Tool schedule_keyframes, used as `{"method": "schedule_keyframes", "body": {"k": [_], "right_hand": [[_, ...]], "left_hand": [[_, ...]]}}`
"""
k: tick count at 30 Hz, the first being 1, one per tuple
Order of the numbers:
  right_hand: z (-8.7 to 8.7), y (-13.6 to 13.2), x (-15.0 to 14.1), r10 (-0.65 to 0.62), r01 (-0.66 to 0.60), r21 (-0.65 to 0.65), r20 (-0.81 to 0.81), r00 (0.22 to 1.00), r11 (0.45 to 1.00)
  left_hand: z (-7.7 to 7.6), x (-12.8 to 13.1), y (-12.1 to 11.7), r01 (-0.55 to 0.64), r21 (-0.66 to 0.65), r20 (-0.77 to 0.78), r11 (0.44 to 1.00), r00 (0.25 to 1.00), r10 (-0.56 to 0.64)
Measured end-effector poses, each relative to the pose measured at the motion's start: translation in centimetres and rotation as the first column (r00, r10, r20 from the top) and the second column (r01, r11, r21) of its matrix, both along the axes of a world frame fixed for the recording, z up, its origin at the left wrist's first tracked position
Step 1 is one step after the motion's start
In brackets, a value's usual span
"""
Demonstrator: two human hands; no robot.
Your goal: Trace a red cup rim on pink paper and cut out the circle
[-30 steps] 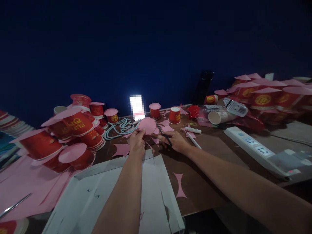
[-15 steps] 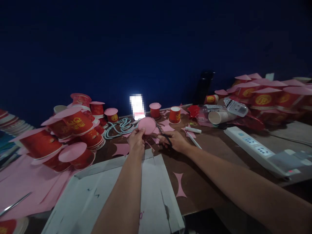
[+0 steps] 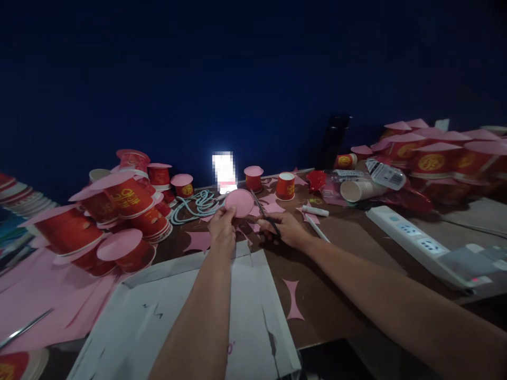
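Pinched between the thumb and fingers of my left hand (image 3: 223,228) is a round pink paper disc (image 3: 239,202), held up above the table. My right hand (image 3: 288,229) is closed around the dark handles of a pair of scissors (image 3: 262,209), whose blades point up and away just right of the disc, apart from it. Pink paper scraps (image 3: 273,202) lie behind and below both hands. Beyond them stand a red paper cup (image 3: 285,186) and another red cup with a pink disc on top (image 3: 253,180).
A white cardboard box (image 3: 178,311) lies under my left forearm. Red cups topped with pink discs pile up at left (image 3: 127,196) and right (image 3: 431,158). A lit phone (image 3: 224,171), coiled cable (image 3: 196,206), white marker (image 3: 316,211) and power strip (image 3: 415,243) lie about.
The scissors have moved slightly away from the disc's right edge, and a gap shows between them. My left hand keeps its hold on the disc. The view has shifted a little.
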State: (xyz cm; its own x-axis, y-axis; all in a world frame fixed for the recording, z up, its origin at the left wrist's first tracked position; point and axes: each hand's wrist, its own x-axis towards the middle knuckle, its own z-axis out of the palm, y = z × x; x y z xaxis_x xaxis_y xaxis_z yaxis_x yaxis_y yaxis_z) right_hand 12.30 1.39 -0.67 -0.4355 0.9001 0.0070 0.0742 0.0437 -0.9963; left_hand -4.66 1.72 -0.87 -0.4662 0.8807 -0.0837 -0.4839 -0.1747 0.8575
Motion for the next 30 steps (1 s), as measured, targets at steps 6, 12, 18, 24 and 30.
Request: {"method": "schedule_keyframes", "body": {"k": [6,12,18,24,30], "right_hand": [[-0.20,0.10,0.03,-0.019,0.019,-0.038,0.002,1.000,0.999],[0.22,-0.10,-0.04,-0.026,0.026,-0.031,-0.006,1.000,0.999],[0.25,-0.07,-0.01,-0.035,0.036,-0.026,0.024,0.999,0.999],[0.11,0.03,0.04,-0.021,0.021,-0.018,0.000,1.000,1.000],[0.07,-0.02,0.01,-0.019,0.018,-0.029,-0.024,1.000,0.999]], "left_hand": [[0.12,0.01,-0.09,0.031,0.018,0.008,0.999,0.999,-0.031],[0.03,0.02,-0.06,0.049,0.010,-0.020,0.999,0.999,-0.049],[-0.21,-0.04,0.02,0.050,0.017,-0.032,0.999,0.998,-0.049],[-0.19,-0.04,0.06,0.068,0.010,-0.026,0.998,0.997,-0.068],[0.05,-0.01,-0.12,0.071,-0.013,-0.044,0.997,0.997,-0.071]]}}
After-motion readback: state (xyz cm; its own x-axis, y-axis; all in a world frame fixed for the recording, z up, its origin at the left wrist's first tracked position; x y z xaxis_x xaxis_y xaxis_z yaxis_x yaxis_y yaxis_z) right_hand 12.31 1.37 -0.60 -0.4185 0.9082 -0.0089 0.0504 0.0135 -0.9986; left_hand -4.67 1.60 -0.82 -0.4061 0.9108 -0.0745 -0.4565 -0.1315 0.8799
